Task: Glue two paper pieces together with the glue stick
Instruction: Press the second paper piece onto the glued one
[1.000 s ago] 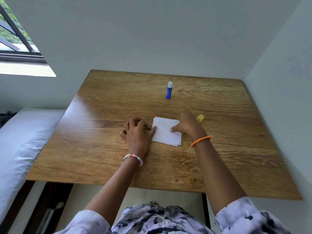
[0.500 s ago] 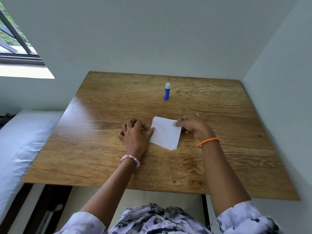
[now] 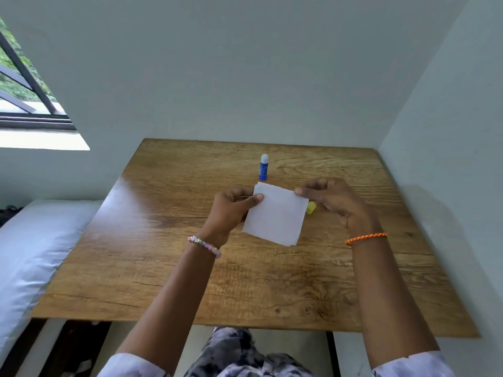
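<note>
Two white paper squares (image 3: 276, 214), stacked on each other, are held up above the wooden table (image 3: 168, 268). My left hand (image 3: 231, 210) pinches the upper left corner and my right hand (image 3: 332, 200) pinches the upper right corner. A second edge shows along the bottom of the stack. The blue glue stick (image 3: 263, 167) stands upright and uncapped, white tip up, just behind the paper. Its yellow cap (image 3: 310, 207) lies on the table, partly hidden between the paper and my right hand.
The table sits in a corner, with a wall behind it and another along its right side. A white mattress (image 3: 32, 248) lies to the left of the table, and a window (image 3: 24, 85) is at the upper left.
The paper lay flat on the table under both hands. Both hands have taken its upper corners and lifted it off the surface, tilted toward me.
</note>
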